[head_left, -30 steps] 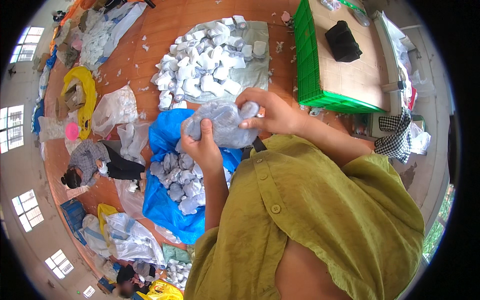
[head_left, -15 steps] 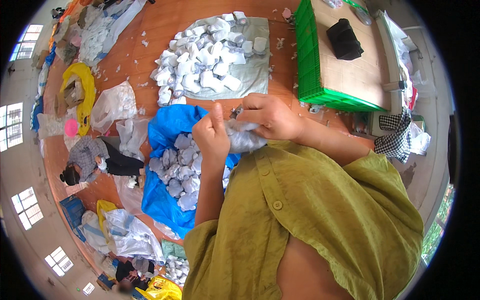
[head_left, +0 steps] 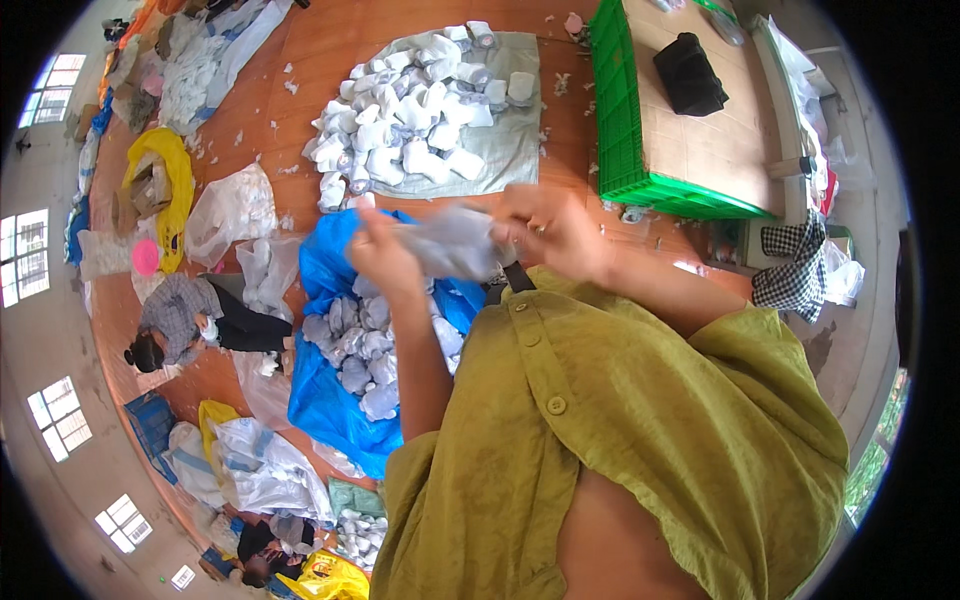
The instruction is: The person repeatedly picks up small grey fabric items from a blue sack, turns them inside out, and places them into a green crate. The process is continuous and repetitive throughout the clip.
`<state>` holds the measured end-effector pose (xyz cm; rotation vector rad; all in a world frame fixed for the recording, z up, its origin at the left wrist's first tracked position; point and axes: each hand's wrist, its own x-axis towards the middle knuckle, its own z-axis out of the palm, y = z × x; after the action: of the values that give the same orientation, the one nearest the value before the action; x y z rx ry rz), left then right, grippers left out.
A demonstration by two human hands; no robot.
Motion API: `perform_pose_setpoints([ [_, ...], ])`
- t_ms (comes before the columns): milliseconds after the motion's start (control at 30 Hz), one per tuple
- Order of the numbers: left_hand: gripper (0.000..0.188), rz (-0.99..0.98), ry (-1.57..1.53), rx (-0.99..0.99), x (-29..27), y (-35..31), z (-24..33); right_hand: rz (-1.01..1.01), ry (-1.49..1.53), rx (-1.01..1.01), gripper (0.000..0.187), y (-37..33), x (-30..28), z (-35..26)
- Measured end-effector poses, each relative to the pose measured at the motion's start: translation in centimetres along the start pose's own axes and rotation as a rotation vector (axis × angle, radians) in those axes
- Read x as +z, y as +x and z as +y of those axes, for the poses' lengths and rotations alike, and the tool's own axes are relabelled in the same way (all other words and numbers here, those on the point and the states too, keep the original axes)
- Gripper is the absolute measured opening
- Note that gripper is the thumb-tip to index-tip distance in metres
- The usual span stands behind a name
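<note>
A light grey sock (head_left: 455, 240), smeared by motion, stretches between my two hands in front of my body. My left hand (head_left: 385, 255) is closed on its left end, thumb pointing up. At the other end, my right hand (head_left: 550, 230) pinches the edge with bent fingers, though blur softens the detail. Below and to the left, an open blue plastic bag (head_left: 330, 425) holds many loose grey socks (head_left: 365, 340). Beyond my hands, a heap of white and grey folded socks (head_left: 405, 125) lies on a pale sheet (head_left: 515, 150) on the floor.
A green plastic crate (head_left: 620, 130) topped with cardboard (head_left: 710, 140) and a black object (head_left: 690, 75) stands at far right. At left, a person (head_left: 175, 315) sits on the floor among a yellow bag (head_left: 180, 180) and clear plastic bags (head_left: 230, 210). White scraps litter the reddish floor.
My left hand has moved left and my right hand slightly right. The sock, bunched between them before, is now drawn out lengthwise.
</note>
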<state>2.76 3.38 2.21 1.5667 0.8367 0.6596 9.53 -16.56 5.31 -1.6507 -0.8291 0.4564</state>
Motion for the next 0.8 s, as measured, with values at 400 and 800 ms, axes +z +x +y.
perform_pose_setpoints([
  [400, 0.043, -0.095, -0.474, -0.467, 0.9, -1.1, -1.1, 0.039, 0.493, 0.49, 0.083, 1.5, 1.2, 1.3],
  [800, 0.029, -0.364, -0.044, 0.125, -0.8, -2.2, 2.8, 0.081, 0.475, 0.358, 0.049, 1.4, 0.7, 2.5],
])
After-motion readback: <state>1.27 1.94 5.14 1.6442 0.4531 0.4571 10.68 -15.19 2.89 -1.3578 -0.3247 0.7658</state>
